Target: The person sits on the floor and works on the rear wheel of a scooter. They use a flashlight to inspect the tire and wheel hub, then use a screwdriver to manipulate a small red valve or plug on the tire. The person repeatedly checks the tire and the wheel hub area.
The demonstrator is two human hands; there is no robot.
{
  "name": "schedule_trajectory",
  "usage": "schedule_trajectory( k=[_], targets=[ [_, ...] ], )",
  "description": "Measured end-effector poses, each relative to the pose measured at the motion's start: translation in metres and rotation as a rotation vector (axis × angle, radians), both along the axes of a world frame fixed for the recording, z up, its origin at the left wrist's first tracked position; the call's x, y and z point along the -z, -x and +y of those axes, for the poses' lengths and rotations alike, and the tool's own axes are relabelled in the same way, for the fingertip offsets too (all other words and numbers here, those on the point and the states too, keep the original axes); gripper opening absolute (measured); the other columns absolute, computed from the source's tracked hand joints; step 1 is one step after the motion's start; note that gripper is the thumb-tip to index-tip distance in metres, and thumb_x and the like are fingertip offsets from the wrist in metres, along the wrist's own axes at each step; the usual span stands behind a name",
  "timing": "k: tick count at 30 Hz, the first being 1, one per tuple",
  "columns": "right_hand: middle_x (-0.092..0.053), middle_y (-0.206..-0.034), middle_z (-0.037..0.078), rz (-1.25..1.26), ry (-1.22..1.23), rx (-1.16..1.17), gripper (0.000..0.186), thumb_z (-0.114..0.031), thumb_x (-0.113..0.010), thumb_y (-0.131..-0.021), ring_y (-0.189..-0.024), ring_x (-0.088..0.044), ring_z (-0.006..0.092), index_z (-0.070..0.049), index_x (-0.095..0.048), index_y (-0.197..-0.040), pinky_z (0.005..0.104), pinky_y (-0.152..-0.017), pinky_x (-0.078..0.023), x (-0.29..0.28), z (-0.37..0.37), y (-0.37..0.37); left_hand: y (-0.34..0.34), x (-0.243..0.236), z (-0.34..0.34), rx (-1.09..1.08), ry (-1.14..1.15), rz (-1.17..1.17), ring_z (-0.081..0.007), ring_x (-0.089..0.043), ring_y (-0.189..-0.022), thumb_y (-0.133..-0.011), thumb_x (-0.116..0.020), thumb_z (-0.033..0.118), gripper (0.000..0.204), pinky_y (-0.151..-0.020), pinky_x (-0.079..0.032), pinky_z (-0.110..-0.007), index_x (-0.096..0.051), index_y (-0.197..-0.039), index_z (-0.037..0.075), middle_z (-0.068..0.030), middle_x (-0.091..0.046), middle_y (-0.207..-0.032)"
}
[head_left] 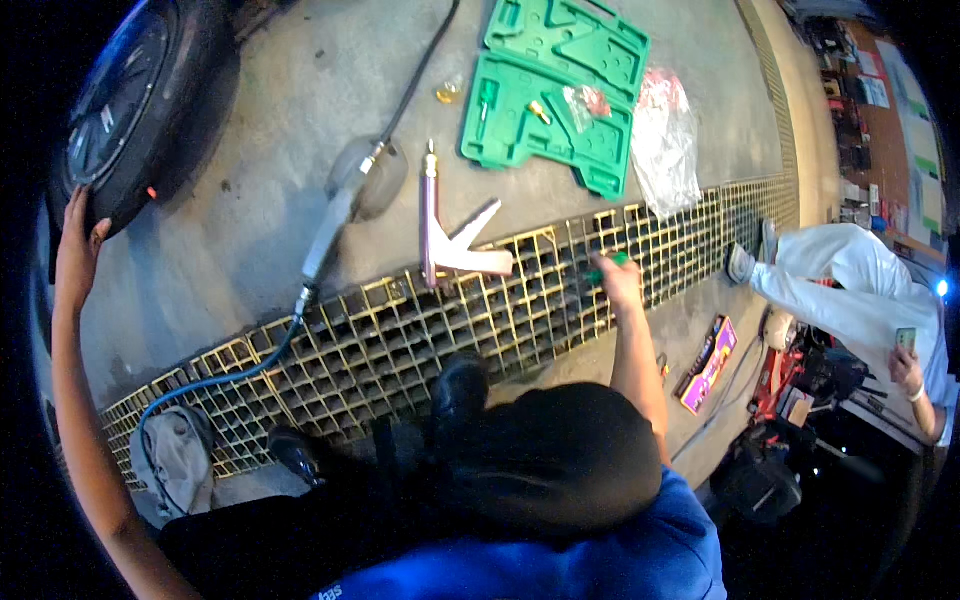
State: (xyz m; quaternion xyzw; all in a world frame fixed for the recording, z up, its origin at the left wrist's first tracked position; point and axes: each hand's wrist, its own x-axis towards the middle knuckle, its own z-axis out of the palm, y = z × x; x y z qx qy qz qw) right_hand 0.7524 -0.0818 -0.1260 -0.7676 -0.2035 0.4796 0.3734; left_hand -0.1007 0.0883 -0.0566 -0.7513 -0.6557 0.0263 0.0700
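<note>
My left hand [82,235] rests against the lower edge of a black tyre [195,110] at the upper left, its fingers stretched out flat near the dark wheel rim [115,110]. A small orange mark shows on the tread. Over the floor grating, my right hand [624,282] is closed around a green-handled tool [611,264]; its far end is too blurred to make out. Ahead of it lies an open green tool case [530,145], with a green-handled tool and a plastic bag with reddish contents in its hollows.
A metal pistol-shaped tool [440,245] and an air-line tool [330,235] with a blue hose [220,380] lie ahead. Grey cloth [175,450] is at lower left. A clear bag [665,145], a purple-yellow box [707,365] and a seated person [845,270] with a phone are rightward.
</note>
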Motion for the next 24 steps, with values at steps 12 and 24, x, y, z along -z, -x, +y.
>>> schedule_trajectory(
  k=[12,24],
  targets=[
    [-0.063,-0.068,0.011,-0.689,-0.042,-0.356,0.034,-0.031,-0.065,-0.089,-0.062,-0.057,0.0196,0.002,-0.061,-0.08,0.0349,-0.059,-0.046,-0.043,0.043,0.013,-0.017,-0.023,-0.013,-0.034,0.038,-0.042,-0.0347,-0.038,-0.134,-0.089,-0.061,0.026,0.062,-0.11,-0.034,-0.039,-0.037,-0.142,0.005,-0.0185,-0.034,-0.148],
    [-0.066,-0.102,0.024,-1.426,0.235,-1.284,0.021,-0.007,-0.043,-0.091,-0.09,-0.068,0.0354,0.002,-0.054,-0.107,0.0429,-0.077,-0.056,0.001,0.205,0.069,-0.025,-0.017,-0.004,-0.037,0.022,0.006,-0.0379,-0.039,-0.132,-0.088,-0.063,0.021,0.06,-0.11,-0.033,-0.039,-0.039,-0.14,0.004,-0.021,-0.037,-0.145]
  ],
)
